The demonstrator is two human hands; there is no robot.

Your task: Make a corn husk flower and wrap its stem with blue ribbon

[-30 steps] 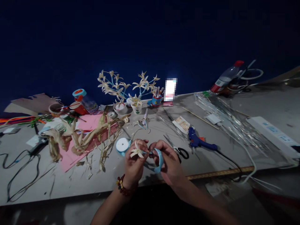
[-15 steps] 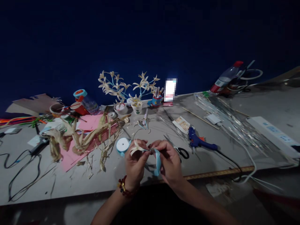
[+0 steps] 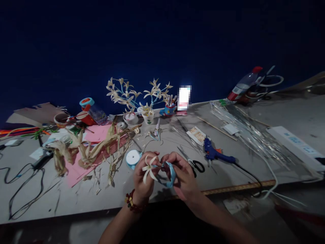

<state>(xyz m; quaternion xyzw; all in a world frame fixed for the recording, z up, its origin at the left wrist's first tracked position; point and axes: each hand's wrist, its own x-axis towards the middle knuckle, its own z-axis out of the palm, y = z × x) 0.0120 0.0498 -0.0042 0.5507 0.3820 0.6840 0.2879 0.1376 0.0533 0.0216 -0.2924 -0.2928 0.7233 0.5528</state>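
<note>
A pale, thin-petalled artificial flower faces me, its stem pinched in the closed fingers of my left hand. My right hand is closed on a light blue ribbon, which loops down beside the flower's stem. The two hands almost meet over the table near its front edge. Just behind my left hand lies a ribbon spool. Scissors with black handles rest to the right of my right hand.
A blue glue gun lies to the right, its cord running forward. Dried corn husks cover pink paper at left. Potted artificial flowers stand at the back. Wires in clear plastic and a power strip are at right.
The flower has turned so its petals now spread toward me. My left hand has rotated and shifted slightly left; the blue ribbon curls closer to my right fingers.
</note>
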